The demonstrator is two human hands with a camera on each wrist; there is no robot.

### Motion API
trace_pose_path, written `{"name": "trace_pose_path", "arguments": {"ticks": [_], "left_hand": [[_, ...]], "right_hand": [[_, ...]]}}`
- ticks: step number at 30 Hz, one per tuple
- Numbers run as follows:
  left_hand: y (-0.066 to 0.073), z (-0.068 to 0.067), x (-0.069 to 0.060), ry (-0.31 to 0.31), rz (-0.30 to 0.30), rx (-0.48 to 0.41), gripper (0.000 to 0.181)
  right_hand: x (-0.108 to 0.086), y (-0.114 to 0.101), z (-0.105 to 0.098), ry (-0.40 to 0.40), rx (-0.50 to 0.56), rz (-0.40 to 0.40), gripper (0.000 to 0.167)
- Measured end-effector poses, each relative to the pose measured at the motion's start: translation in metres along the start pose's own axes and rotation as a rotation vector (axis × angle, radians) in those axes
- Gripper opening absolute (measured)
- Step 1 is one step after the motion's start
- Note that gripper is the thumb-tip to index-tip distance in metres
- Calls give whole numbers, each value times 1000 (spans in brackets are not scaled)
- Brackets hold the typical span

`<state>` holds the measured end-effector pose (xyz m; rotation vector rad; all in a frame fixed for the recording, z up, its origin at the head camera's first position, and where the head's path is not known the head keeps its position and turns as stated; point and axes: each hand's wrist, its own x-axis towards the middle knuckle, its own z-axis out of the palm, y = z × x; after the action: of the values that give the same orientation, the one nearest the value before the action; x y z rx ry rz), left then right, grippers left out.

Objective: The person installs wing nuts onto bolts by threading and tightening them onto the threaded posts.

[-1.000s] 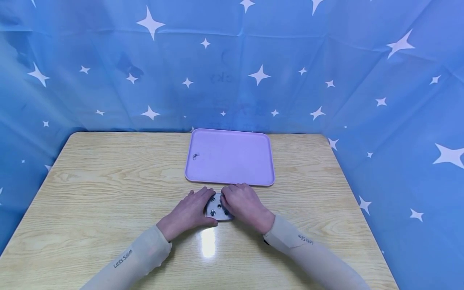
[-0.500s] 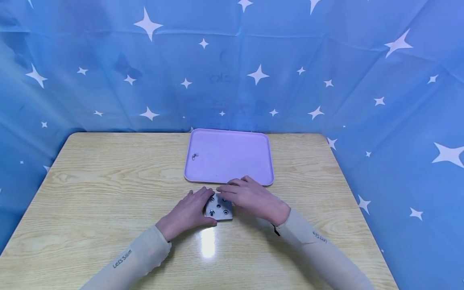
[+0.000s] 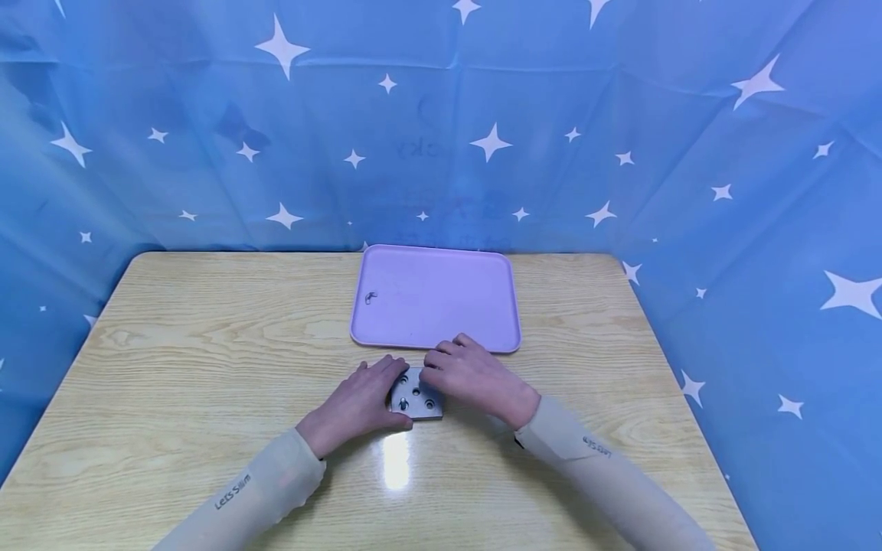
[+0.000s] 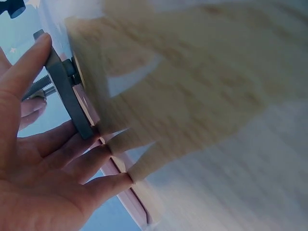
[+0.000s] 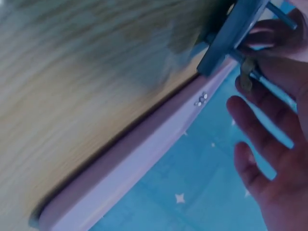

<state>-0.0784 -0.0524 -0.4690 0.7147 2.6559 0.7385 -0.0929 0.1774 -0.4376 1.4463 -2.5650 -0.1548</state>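
A wood-grain table [image 3: 207,367] bears a lilac tray [image 3: 441,298], unmoved. On its near side, a person's left hand [image 3: 361,398] keeps its grip on a metal plate [image 3: 416,394]. The right hand [image 3: 475,375], fingers outstretched half a second earlier, now has them drawn in at the plate's far right corner, pinching a small metal piece [image 5: 247,74] on a bolt [image 5: 236,56].

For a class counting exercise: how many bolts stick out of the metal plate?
2 on the metal plate: one bolt at the near-left corner, another bolt at the right hand. Others may be hidden.
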Motion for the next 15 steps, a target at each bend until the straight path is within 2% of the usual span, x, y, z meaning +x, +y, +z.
{"name": "trace_pose_path", "arguments": {"ticks": [4, 10, 13, 15], "left_hand": [[0, 0, 0, -4, -2, 0, 89], [-1, 0, -1, 15, 19, -11, 88], [-1, 1, -1, 26, 31, -9, 88], [-1, 0, -2, 27, 32, -7, 88]], "right_hand": [[6, -9, 6, 43, 9, 100, 1], [12, -22, 14, 162, 155, 295, 16], [13, -25, 16, 180, 201, 346, 17], [12, -25, 14, 164, 223, 365, 17]]}}
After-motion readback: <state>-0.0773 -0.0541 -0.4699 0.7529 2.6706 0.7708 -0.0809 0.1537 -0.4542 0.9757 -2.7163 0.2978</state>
